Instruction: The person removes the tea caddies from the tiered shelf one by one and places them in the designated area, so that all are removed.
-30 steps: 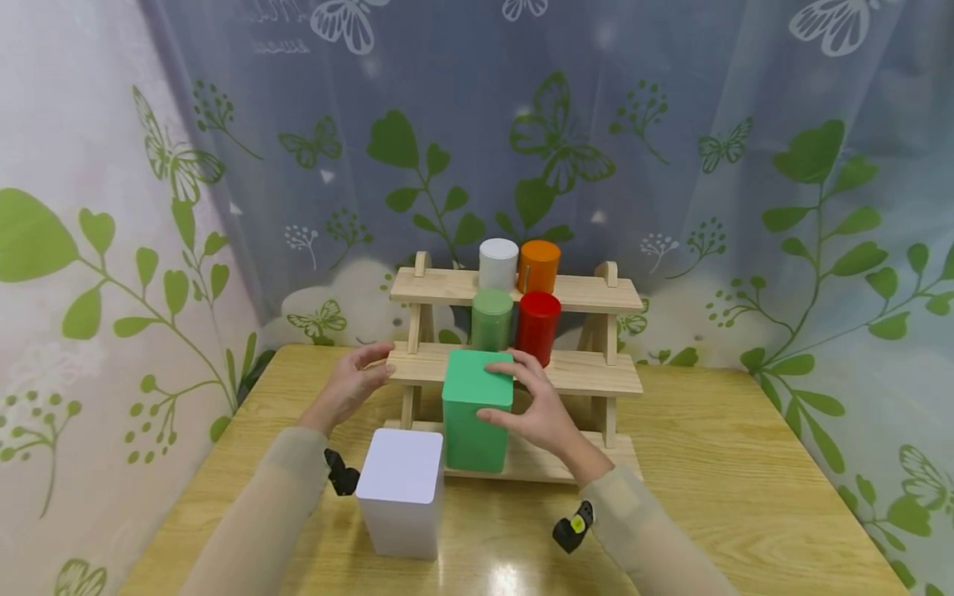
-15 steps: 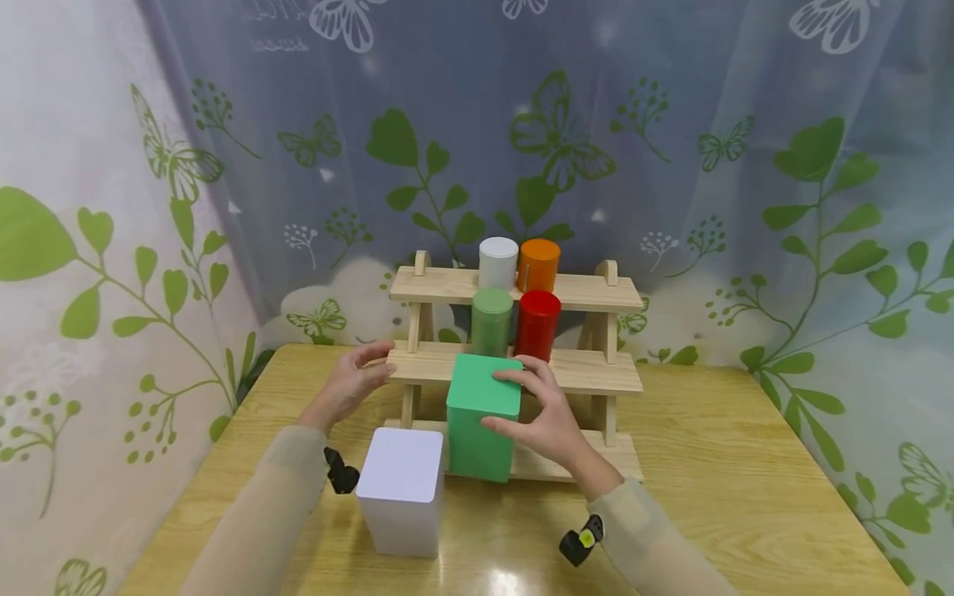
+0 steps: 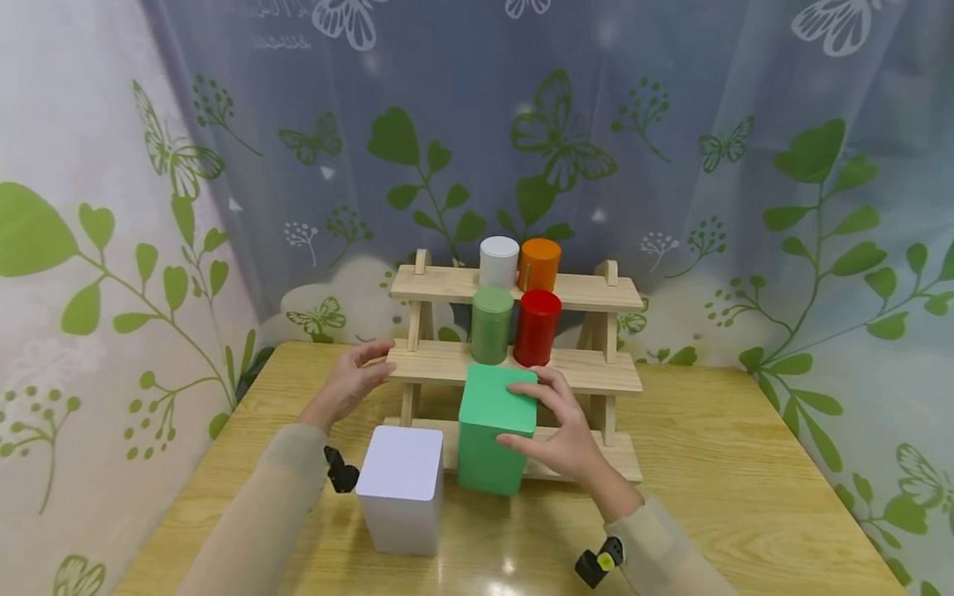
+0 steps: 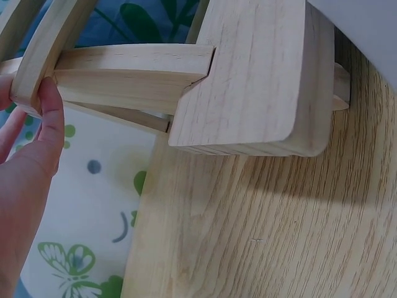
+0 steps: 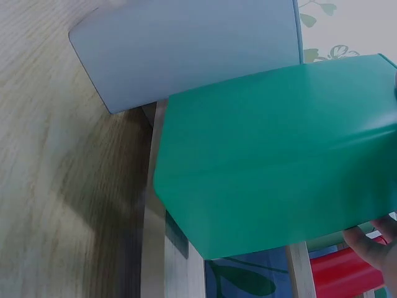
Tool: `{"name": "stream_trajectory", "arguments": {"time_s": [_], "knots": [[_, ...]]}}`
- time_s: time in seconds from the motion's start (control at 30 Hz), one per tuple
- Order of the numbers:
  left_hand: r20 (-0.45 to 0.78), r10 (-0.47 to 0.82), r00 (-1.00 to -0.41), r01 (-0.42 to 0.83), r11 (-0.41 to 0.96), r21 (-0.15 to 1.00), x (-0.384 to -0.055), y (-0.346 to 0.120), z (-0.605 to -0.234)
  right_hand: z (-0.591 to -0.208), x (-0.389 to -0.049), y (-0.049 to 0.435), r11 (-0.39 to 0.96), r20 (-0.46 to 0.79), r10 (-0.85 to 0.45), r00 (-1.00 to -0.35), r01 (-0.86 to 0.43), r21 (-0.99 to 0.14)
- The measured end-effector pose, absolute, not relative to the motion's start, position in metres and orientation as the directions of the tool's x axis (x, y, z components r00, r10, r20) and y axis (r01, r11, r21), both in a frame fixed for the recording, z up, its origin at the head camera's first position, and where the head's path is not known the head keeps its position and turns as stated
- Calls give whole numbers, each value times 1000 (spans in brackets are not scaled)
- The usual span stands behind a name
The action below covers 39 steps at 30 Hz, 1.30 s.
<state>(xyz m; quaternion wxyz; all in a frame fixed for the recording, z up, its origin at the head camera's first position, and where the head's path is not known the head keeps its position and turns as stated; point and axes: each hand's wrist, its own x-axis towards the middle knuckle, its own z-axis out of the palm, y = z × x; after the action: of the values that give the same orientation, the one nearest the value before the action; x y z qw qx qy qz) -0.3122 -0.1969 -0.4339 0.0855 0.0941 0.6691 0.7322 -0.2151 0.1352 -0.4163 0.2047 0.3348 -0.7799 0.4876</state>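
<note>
My right hand (image 3: 562,430) grips a green rectangular box (image 3: 492,455) by its upper part, thumb on the near side and fingers at the far side. The box stands in front of the bottom board of a three-tier wooden shelf (image 3: 589,372); whether it touches that board cannot be told. The right wrist view shows the green box (image 5: 267,161) large, with few fingers visible. My left hand (image 3: 352,385) pinches the left end of the middle board, seen close in the left wrist view as a wooden board end (image 4: 31,81) between thumb and fingers.
A white box (image 3: 402,497) stands on the wooden table (image 3: 715,472), left of the green one. White (image 3: 498,263) and orange (image 3: 539,265) cans sit on the top tier; pale green (image 3: 492,327) and red (image 3: 537,329) cans are on the middle tier. A patterned curtain (image 3: 462,124) hangs behind.
My right hand has moved the green box to the right and toward me, away from the cans and the white box. My left hand has stayed at the shelf's left end.
</note>
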Motion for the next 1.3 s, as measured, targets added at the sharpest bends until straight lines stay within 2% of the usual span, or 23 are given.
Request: {"name": "stream_trajectory", "arguments": {"time_s": [0.23,0.53,0.87,1.1,1.3], "knots": [[23,252,-967,-1,-96,995,-312,-197,-434,-416,-206,140,267,664,-348,-661,-749,-606],[13,254,-967,-11,-94,995,-313,-197,-434,-395,-177,135,240,684,-355,-638,-769,-593],[20,247,-969,-6,-102,995,-312,-196,-435,-399,-167,133,210,706,-374,-601,-797,-567],[29,234,-972,0,-123,992,-323,-200,-451,-403,-162,131,146,749,-386,-539,-837,-527],[52,220,-974,27,-115,993,-324,-199,-455,-406,-156,129,116,748,-397,-532,-837,-534]]}}
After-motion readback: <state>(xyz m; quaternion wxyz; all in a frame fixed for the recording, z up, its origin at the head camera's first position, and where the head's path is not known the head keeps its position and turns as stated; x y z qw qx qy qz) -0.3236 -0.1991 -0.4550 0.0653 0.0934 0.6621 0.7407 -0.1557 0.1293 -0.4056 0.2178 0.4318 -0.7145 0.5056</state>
